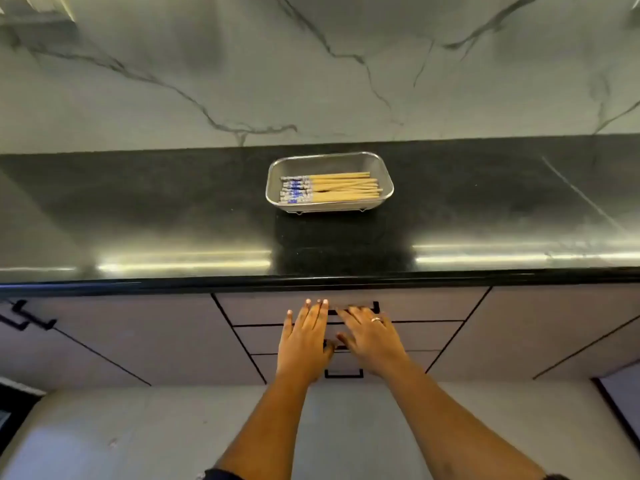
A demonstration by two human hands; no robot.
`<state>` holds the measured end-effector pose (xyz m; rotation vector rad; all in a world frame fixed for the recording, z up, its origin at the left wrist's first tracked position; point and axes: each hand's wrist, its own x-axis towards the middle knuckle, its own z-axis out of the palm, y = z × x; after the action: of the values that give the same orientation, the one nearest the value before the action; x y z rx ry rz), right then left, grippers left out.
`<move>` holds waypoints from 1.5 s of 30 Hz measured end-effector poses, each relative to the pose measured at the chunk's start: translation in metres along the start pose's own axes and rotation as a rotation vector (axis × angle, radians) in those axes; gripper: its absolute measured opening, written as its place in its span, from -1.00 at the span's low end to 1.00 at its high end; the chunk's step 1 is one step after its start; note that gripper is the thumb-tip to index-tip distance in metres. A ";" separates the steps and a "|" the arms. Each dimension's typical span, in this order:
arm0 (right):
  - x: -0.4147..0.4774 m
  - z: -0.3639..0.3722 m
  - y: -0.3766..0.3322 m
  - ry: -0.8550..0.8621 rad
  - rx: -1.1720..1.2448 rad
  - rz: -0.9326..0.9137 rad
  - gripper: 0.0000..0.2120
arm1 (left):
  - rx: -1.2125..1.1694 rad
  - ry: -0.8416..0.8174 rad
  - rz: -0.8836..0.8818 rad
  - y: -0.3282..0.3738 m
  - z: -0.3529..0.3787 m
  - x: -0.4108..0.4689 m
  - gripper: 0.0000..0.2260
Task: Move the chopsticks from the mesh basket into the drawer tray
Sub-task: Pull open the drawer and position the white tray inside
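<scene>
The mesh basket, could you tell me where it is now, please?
In the head view, the mesh basket sits centrally on the black countertop, near the marble wall, above the drawers.

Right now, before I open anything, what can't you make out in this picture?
All in the head view:
- Drawer tray: out of sight, the top drawer is closed.
- Number of chopsticks: they overlap in the mesh basket and are too small to count.
- Right hand grip: its blurred fingers cover the drawer handle, so hooked or just resting is unclear.
</scene>
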<state>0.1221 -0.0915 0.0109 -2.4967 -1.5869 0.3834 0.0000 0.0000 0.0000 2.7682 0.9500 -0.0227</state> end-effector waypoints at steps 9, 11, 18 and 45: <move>0.045 0.025 0.039 -0.385 -0.061 0.257 -0.38 | 0.085 -0.208 0.073 -0.007 0.053 0.055 -0.33; 0.051 0.028 0.040 -0.392 -0.038 0.277 -0.36 | 0.127 -0.282 0.075 -0.007 0.058 0.067 -0.32; 0.061 0.033 0.039 -0.418 -0.050 0.272 -0.23 | 0.098 -0.343 0.034 0.005 0.068 0.084 -0.23; -0.088 0.012 -0.002 0.166 -0.112 -0.122 -0.75 | -0.090 0.193 0.110 0.036 0.039 -0.091 -0.50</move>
<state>0.0810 -0.1708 0.0111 -2.4216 -1.7254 0.0713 -0.0480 -0.0903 -0.0239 2.7714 0.8179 0.3016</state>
